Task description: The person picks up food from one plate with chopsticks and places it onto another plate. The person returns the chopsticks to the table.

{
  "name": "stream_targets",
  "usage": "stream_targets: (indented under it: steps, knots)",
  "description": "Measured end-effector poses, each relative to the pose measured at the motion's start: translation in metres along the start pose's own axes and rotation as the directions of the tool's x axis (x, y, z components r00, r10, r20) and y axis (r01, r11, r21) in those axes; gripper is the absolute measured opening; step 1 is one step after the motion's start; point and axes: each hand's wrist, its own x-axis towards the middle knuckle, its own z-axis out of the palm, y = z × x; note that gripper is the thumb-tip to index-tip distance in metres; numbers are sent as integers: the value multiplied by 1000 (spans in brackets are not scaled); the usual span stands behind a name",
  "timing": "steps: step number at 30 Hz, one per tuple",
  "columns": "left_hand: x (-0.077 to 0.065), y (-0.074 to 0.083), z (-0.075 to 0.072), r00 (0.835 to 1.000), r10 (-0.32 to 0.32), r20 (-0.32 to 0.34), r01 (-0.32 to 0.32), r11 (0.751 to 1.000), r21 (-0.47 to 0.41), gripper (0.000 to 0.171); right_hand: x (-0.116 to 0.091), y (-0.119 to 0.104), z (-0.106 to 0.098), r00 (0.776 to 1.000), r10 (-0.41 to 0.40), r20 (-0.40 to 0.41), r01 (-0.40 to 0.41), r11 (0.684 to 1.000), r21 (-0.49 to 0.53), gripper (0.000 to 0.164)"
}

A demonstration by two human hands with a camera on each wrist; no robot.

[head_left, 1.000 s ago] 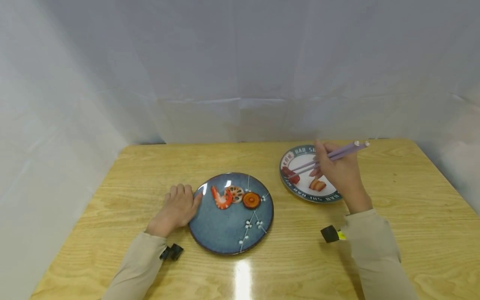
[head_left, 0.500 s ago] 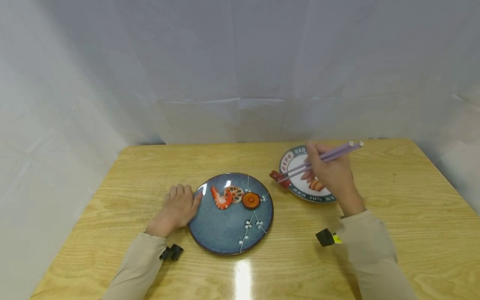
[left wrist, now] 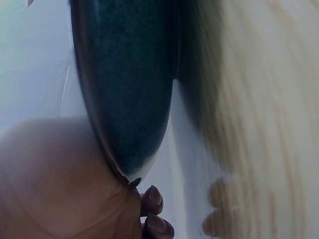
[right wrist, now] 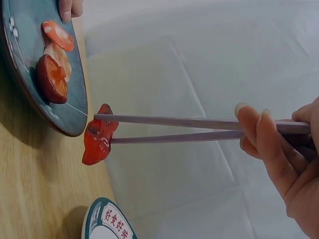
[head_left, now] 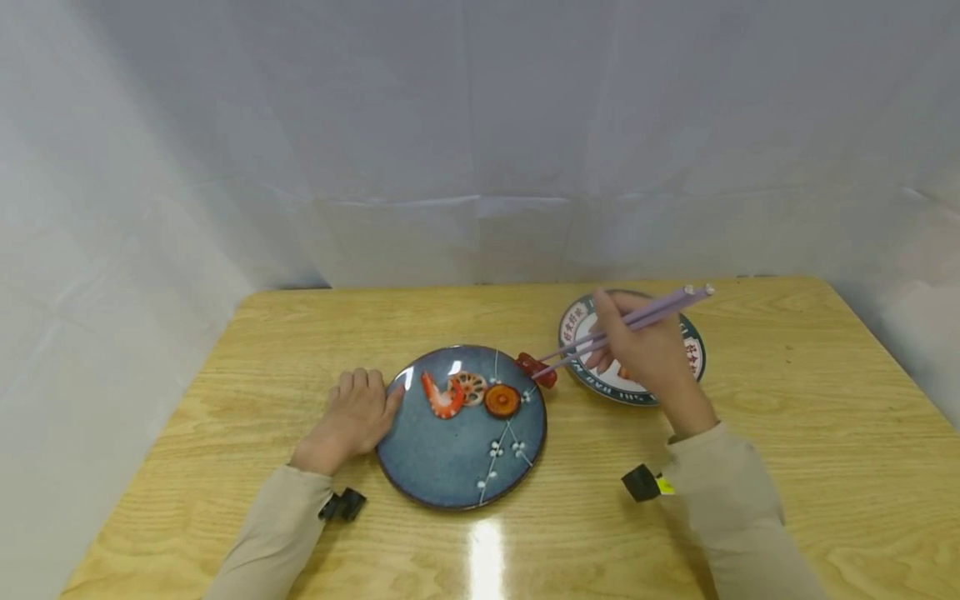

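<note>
My right hand (head_left: 641, 346) holds a pair of lilac chopsticks (head_left: 654, 314). Their tips pinch a glossy red piece of food (right wrist: 96, 144), exact kind unclear, lifted above the table beside the blue plate's right rim. My left hand (head_left: 352, 421) rests at the left side of that blue plate (head_left: 435, 467), thumb against the rim and the other fingers outside it. On the plate lie a shrimp (head_left: 444, 402), a lotus root slice (head_left: 471, 387) and a brownish-orange mushroom cap (head_left: 502, 401). My right hand partly covers a white plate with a green lettered rim (head_left: 693, 354).
The wooden table (head_left: 600, 517) carries both plates, with a gap between them. A pale cloth backdrop (head_left: 480, 150) hangs behind its far edge. Black devices sit at both wrists, such as the right wrist camera (head_left: 640, 483).
My right hand has moved left, carrying the red food piece in the chopsticks from the white plate over to the blue plate's right rim. My left hand has stayed in place.
</note>
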Motion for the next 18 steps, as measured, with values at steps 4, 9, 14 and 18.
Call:
stream_targets:
  steps: [4, 9, 14, 18]
  knots:
    - [0, -1, 0, 1000, -1, 5, 1, 1000, -1, 36, -1, -1, 4, 1000, -27, 10, 26, 1000, 8, 42]
    - [1, -1, 1, 1000, -4, 13, 4, 1000, 1, 36, -1, -2, 9, 998, -59, 27, 57, 996, 64, 40]
    - [1, -1, 1, 1000, -5, 11, 5, 1000, -5, 36, -2, -4, 14, 997, -61, 50, 56, 994, 93, 38]
    - [2, -1, 1, 1000, -4, 5, 4, 1000, -2, 36, -3, -8, 17, 997, -49, 66, 42, 993, 110, 39]
